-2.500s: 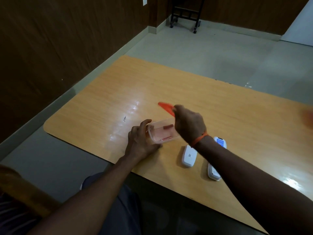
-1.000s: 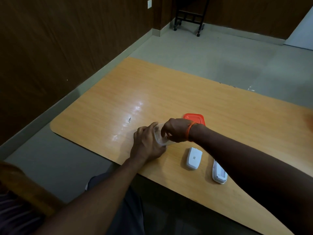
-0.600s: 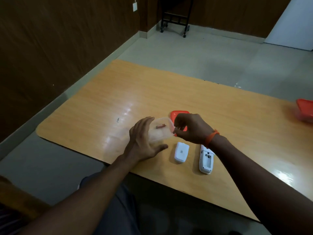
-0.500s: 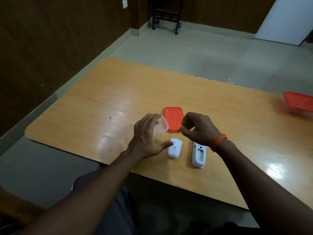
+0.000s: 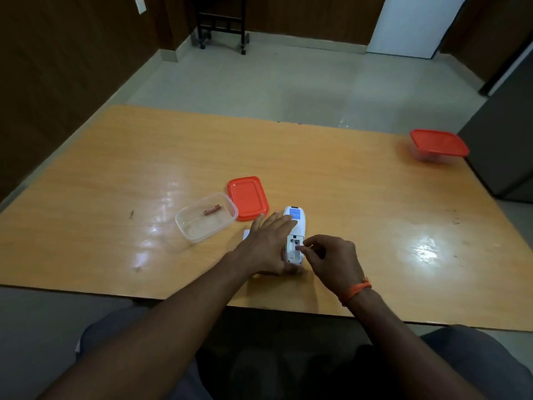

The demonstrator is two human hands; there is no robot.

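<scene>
A white remote [image 5: 296,226] lies face down on the wooden table [image 5: 360,197] with its battery bay uncovered. My left hand [image 5: 266,245] lies flat against the remote's left side, fingers straight. It partly hides the white battery cover [image 5: 246,234]. My right hand [image 5: 331,259] has its fingers curled and pinches a small battery at the open bay; the battery is mostly hidden. To the left stands a clear plastic container [image 5: 202,226] with one red battery [image 5: 212,210] in it. Its orange lid [image 5: 248,197] lies beside it.
A second clear container with an orange lid [image 5: 438,144] stands at the table's far right, next to a dark cabinet [image 5: 501,145]. A black wheeled stand [image 5: 222,24] is by the back wall. The table's near edge runs just under my forearms.
My left hand let go of the clear container and moved right to the remote. My right hand came out of the container with a pinched battery and went to the remote's battery bay.
</scene>
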